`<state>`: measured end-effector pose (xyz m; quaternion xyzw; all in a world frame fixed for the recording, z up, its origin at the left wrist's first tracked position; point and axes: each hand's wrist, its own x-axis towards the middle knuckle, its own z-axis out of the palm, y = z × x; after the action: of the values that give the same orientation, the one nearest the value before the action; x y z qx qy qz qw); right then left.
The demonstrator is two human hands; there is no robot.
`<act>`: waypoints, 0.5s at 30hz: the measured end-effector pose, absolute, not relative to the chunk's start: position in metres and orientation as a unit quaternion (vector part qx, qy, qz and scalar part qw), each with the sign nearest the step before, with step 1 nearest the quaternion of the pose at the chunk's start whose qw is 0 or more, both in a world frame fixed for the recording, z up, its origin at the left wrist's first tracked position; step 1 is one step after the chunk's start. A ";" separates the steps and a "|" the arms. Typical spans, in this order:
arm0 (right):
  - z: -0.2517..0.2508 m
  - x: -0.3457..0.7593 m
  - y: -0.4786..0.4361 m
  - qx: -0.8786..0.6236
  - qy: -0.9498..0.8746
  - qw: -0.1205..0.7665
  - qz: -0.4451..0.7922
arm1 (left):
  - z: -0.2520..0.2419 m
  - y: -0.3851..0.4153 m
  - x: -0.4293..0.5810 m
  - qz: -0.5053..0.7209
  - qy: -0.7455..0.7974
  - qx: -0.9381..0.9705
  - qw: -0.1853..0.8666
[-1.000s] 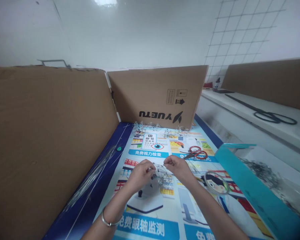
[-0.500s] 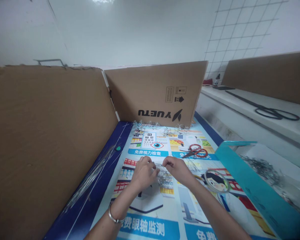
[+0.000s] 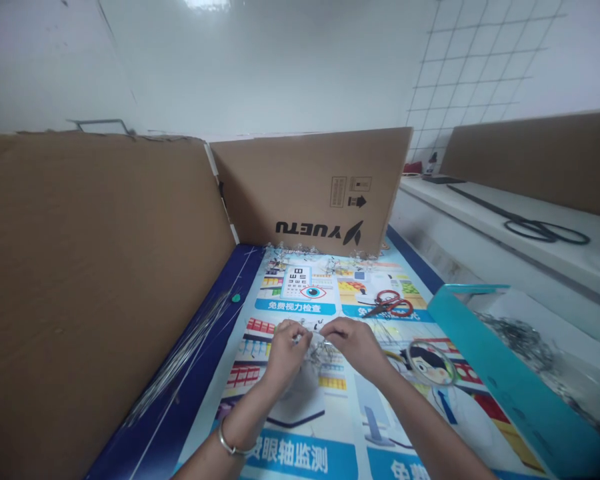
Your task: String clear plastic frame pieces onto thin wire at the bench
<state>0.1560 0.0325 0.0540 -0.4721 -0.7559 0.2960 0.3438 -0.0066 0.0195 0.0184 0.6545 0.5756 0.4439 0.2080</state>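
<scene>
Over the middle of the printed table cover, my left hand is closed in a pinch, thumb against fingertips. My right hand faces it, also pinching. A thin wire seems to run between the two sets of fingertips; its ends are hidden by the fingers. Just below, a small tangle of shiny wire pieces with clear bits lies between the hands, too fine to make out singly. Red-handled scissors lie open beyond my right hand.
Long straight wires lie along the blue left edge, near a green piece. A tape roll and a teal box of metal pieces are on the right. Cardboard panels stand behind and left. Black scissors rest on the ledge.
My left hand has gone from spread fingers over the tangle to a pinch, turning slightly left. The right hand has shifted a little and still pinches.
</scene>
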 end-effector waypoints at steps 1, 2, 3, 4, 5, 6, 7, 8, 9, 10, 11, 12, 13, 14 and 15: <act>0.056 0.156 0.032 -0.474 -0.756 0.350 0.285 | 0.018 0.019 -0.007 0.453 0.574 0.648 0.213; 0.058 0.157 0.031 -0.478 -0.755 0.354 0.275 | 0.018 0.018 -0.008 0.460 0.573 0.643 0.217; 0.059 0.157 0.031 -0.483 -0.754 0.355 0.268 | 0.017 0.018 -0.008 0.465 0.574 0.636 0.221; 0.060 0.157 0.030 -0.489 -0.752 0.353 0.266 | 0.017 0.017 -0.008 0.470 0.575 0.630 0.225; 0.061 0.156 0.030 -0.494 -0.749 0.350 0.269 | 0.017 0.016 -0.008 0.476 0.577 0.623 0.229; 0.061 0.155 0.029 -0.498 -0.745 0.347 0.277 | 0.016 0.015 -0.007 0.483 0.578 0.615 0.233; 0.060 0.153 0.028 -0.501 -0.741 0.344 0.286 | 0.016 0.014 -0.006 0.491 0.578 0.607 0.238; 0.060 0.152 0.027 -0.501 -0.740 0.342 0.292 | 0.015 0.013 -0.005 0.498 0.578 0.599 0.243; 0.059 0.150 0.027 -0.498 -0.741 0.342 0.295 | 0.014 0.012 -0.003 0.503 0.578 0.593 0.249; 0.058 0.148 0.026 -0.493 -0.744 0.341 0.294 | 0.013 0.011 -0.002 0.507 0.577 0.587 0.255; 0.056 0.146 0.026 -0.489 -0.750 0.337 0.292 | 0.012 0.009 0.000 0.511 0.577 0.582 0.259; 0.055 0.145 0.026 -0.486 -0.756 0.331 0.288 | 0.011 0.008 0.001 0.513 0.577 0.579 0.261; 0.054 0.144 0.026 -0.484 -0.764 0.322 0.281 | 0.010 0.007 0.002 0.516 0.577 0.577 0.261; 0.052 0.143 0.026 -0.483 -0.771 0.312 0.273 | 0.008 0.007 0.003 0.517 0.577 0.577 0.260; 0.050 0.143 0.027 -0.483 -0.777 0.303 0.265 | 0.007 0.006 0.004 0.516 0.577 0.577 0.260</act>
<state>0.1427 0.0268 0.0504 -0.4834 -0.7775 0.2648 0.3028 0.0043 0.0059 0.0073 0.5770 0.5767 0.5165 0.2603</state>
